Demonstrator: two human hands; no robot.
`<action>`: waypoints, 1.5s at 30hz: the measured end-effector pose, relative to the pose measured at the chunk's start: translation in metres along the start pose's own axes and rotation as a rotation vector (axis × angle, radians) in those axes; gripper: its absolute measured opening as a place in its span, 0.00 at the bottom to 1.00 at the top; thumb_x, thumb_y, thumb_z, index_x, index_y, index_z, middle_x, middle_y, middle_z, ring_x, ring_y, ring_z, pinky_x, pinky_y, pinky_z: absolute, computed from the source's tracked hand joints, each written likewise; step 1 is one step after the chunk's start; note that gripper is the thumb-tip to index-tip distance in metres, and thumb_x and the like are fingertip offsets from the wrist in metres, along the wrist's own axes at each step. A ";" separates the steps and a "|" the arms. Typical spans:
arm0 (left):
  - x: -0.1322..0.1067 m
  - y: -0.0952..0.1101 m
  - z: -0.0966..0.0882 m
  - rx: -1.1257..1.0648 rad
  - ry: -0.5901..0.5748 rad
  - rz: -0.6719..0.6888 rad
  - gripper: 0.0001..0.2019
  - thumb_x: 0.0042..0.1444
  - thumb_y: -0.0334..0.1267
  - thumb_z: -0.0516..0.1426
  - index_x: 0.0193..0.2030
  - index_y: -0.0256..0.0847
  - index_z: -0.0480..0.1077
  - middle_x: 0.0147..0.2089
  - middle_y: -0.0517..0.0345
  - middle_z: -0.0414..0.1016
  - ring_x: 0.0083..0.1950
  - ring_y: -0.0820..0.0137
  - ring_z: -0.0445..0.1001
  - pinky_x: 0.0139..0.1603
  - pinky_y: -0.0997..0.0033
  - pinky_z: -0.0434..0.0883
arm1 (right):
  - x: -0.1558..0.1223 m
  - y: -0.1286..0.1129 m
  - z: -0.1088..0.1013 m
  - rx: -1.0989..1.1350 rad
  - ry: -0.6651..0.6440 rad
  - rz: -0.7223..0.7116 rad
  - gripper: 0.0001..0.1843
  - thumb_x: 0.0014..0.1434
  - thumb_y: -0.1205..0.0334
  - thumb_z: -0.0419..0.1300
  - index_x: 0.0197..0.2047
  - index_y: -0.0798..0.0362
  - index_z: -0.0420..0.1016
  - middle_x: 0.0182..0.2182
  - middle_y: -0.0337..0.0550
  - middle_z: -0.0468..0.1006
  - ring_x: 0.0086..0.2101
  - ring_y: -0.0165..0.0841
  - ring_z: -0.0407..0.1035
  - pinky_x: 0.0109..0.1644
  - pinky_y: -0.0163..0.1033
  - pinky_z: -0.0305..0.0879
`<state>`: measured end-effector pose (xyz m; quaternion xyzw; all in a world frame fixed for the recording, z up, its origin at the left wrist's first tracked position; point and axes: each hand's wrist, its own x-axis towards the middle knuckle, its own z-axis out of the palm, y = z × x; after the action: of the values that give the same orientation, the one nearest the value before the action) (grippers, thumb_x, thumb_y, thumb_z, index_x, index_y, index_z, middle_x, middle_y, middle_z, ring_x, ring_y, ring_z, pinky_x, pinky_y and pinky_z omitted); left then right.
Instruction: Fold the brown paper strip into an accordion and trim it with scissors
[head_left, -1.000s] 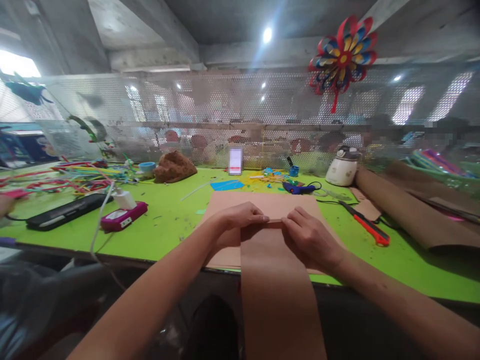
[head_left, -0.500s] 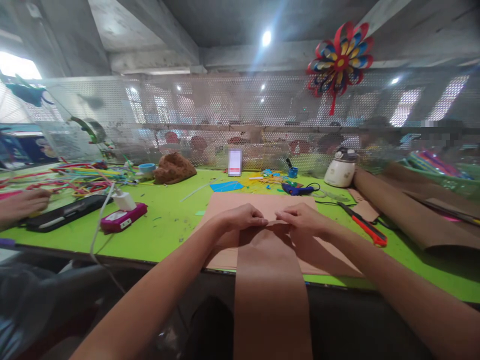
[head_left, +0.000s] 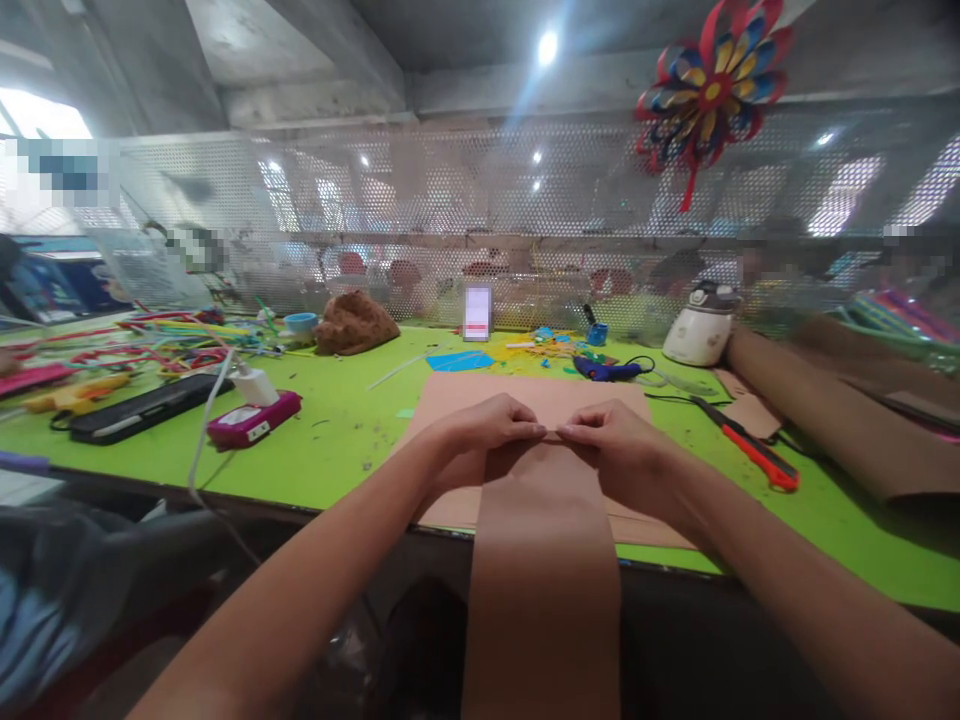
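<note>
brown paper strip (head_left: 541,560) pinched between left hand (head_left: 480,428), right hand (head_left: 619,450).

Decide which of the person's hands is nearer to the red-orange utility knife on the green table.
Right. The right hand pinches the brown paper strip left of the red-orange utility knife; the left hand pinches it farther left.

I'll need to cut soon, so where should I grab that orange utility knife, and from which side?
Probably take the utility knife by its orange near end, right hand from above: it lies flat on the green table, dark tip pointing away.
</note>
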<state>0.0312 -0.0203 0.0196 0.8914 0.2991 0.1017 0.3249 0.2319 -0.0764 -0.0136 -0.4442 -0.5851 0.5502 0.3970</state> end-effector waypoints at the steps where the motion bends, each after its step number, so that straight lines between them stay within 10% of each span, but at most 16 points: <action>1: 0.000 0.000 0.000 0.003 0.005 -0.002 0.22 0.54 0.53 0.50 0.24 0.34 0.64 0.22 0.64 0.56 0.25 0.77 0.52 0.25 0.76 0.52 | -0.003 0.000 0.002 0.070 -0.009 0.007 0.15 0.46 0.52 0.65 0.23 0.54 0.67 0.16 0.31 0.58 0.18 0.24 0.49 0.24 0.35 0.45; 38: 0.001 -0.006 0.005 0.079 0.088 0.124 0.15 0.58 0.43 0.48 0.34 0.34 0.71 0.30 0.57 0.69 0.30 0.74 0.63 0.32 0.76 0.61 | -0.010 -0.007 -0.005 0.074 0.038 -0.042 0.16 0.46 0.52 0.65 0.21 0.54 0.65 0.13 0.30 0.56 0.17 0.24 0.50 0.23 0.35 0.45; 45: 0.002 -0.011 0.005 0.060 0.059 0.146 0.16 0.58 0.45 0.48 0.33 0.34 0.70 0.30 0.58 0.68 0.30 0.74 0.62 0.32 0.75 0.61 | 0.000 -0.009 -0.017 -0.317 0.046 -0.112 0.23 0.45 0.45 0.63 0.16 0.54 0.65 0.12 0.34 0.60 0.17 0.25 0.52 0.23 0.35 0.44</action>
<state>0.0296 -0.0143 0.0088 0.9169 0.2455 0.1424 0.2807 0.2472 -0.0713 -0.0034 -0.4804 -0.6791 0.4178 0.3654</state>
